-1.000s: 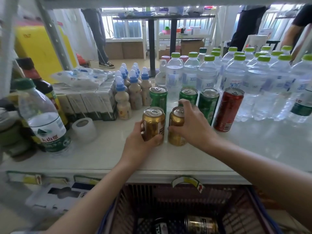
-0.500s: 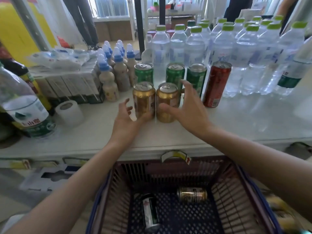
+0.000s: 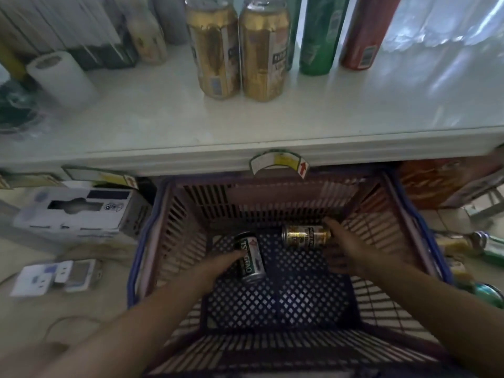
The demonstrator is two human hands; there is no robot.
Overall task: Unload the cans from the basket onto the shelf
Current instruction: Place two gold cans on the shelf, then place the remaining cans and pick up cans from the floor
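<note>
The blue and red basket [image 3: 141,257] stands on the floor below the white shelf [image 3: 245,124]. Two cans lie on their sides on its mesh bottom. My left hand [image 3: 221,266] closes on the left side of the green can [image 3: 252,259]. My right hand [image 3: 347,248] wraps around the right end of the gold can [image 3: 305,236]. On the shelf two tall gold cans [image 3: 240,47] stand side by side near the front, with a green can [image 3: 317,36] and a red can [image 3: 362,34] behind them to the right.
A white paper roll [image 3: 61,77], boxes and small bottles fill the shelf's left; water bottles [image 3: 441,20] fill its right. A white carton [image 3: 73,211] and a power strip [image 3: 54,276] lie on the floor left of the basket, more cans and bottles [image 3: 488,249] to its right.
Both hands let go of the two gold cans on the shelf and dropped into the basket, onto the two lying cans. My view tilted downward.
</note>
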